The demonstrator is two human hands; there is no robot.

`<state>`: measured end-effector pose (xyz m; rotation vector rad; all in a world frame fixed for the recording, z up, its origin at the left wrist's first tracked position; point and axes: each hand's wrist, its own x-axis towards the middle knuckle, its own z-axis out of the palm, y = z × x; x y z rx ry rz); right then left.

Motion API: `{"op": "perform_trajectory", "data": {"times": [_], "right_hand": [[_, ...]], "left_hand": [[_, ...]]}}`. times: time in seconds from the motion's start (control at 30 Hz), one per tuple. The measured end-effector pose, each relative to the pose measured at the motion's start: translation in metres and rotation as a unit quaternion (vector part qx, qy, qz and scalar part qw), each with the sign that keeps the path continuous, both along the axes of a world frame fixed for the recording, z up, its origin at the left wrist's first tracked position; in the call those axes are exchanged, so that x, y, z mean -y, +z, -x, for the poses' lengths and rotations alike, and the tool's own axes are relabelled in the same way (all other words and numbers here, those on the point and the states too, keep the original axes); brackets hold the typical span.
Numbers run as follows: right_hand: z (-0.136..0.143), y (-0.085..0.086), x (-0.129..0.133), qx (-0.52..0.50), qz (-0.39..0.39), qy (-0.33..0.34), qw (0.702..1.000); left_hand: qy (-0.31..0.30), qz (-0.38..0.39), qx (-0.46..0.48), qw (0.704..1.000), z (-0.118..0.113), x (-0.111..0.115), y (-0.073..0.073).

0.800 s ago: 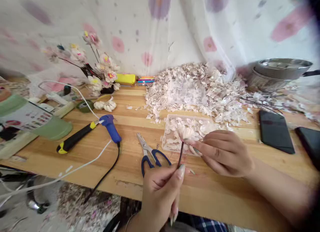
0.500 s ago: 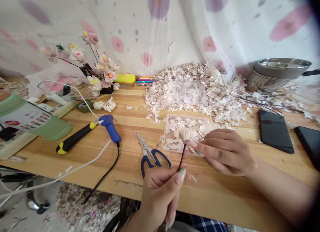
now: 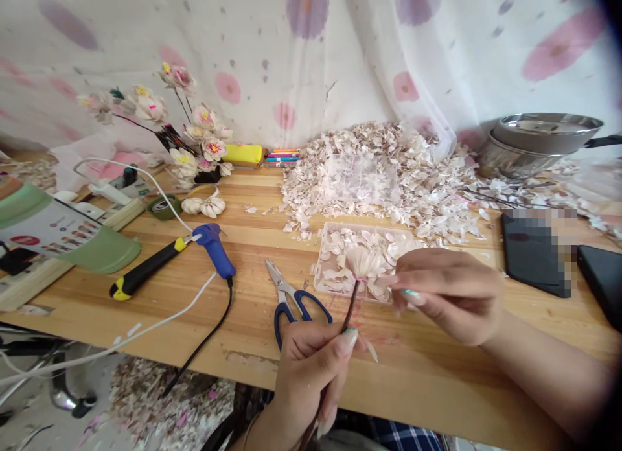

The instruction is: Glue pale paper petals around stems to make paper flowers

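A dark thin stem [image 3: 350,305] is pinched in my left hand [image 3: 313,373], near the table's front edge. At the stem's upper end sits a pale, tuft-like flower [image 3: 364,262] with a pink band at its base. To the right of the flower, my right hand [image 3: 449,292] has its thumb and index finger pressed together; whether anything lies between them is too small to tell. Behind the flower is a clear plastic tray [image 3: 317,279] holding loose whitish petals [image 3: 335,242]. Blue-handled scissors [image 3: 291,299] lie left of the tray, partly behind my left hand.
A blue glue gun [image 3: 216,250] with cables rests on the left, near a green container [image 3: 111,247]. Flowers [image 3: 204,130] stand at the back left. A large petal heap [image 3: 427,172], metal pans [image 3: 527,143] and two phones [image 3: 527,250] lie behind and right.
My right hand has drawn back a little to the right from the flower's base, its fingers now closer together. The flower's pink band now shows. My left hand keeps its hold on the stem.
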<state>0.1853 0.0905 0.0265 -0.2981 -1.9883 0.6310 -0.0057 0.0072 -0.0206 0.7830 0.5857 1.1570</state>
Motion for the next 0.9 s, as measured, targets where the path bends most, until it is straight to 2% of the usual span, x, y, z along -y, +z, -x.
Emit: {"op": "perform_trajectory", "data": {"times": [0.07, 0.1, 0.2, 0.3, 0.4, 0.47, 0.53, 0.73, 0.9], "right_hand": [[0.002, 0.002, 0.004, -0.081, 0.155, 0.028, 0.984], [0.002, 0.003, 0.006, -0.112, 0.204, 0.039, 0.972], [0.004, 0.007, 0.007, -0.148, 0.253, 0.074, 0.953], [0.007, 0.011, 0.007, -0.071, 0.241, 0.05, 0.967], [0.01, 0.017, 0.009, 0.041, 0.185, 0.016, 0.982], [0.013, 0.021, 0.012, 0.063, 0.144, 0.041, 0.987], [0.014, 0.025, 0.016, 0.059, 0.119, 0.065, 0.989], [0.015, 0.031, 0.025, 0.031, 0.11, 0.087, 0.99], [0.017, 0.034, 0.028, 0.022, 0.092, 0.075, 0.993]], "left_hand": [[0.041, -0.017, -0.055, 0.998, 0.0, -0.002, -0.002], [0.061, -0.034, -0.082, 0.994, -0.001, -0.003, -0.004], [0.107, -0.116, -0.142, 0.977, -0.002, -0.005, -0.011], [0.134, -0.217, -0.185, 0.949, -0.003, -0.009, -0.009], [0.169, -0.333, -0.248, 0.894, -0.004, -0.013, 0.002], [0.19, -0.39, -0.285, 0.855, -0.005, -0.015, 0.008], [0.201, -0.426, -0.297, 0.831, -0.006, -0.015, 0.011], [0.219, -0.466, -0.33, 0.791, -0.006, -0.014, 0.002], [0.199, -0.475, -0.317, 0.797, -0.004, -0.014, -0.005]]}}
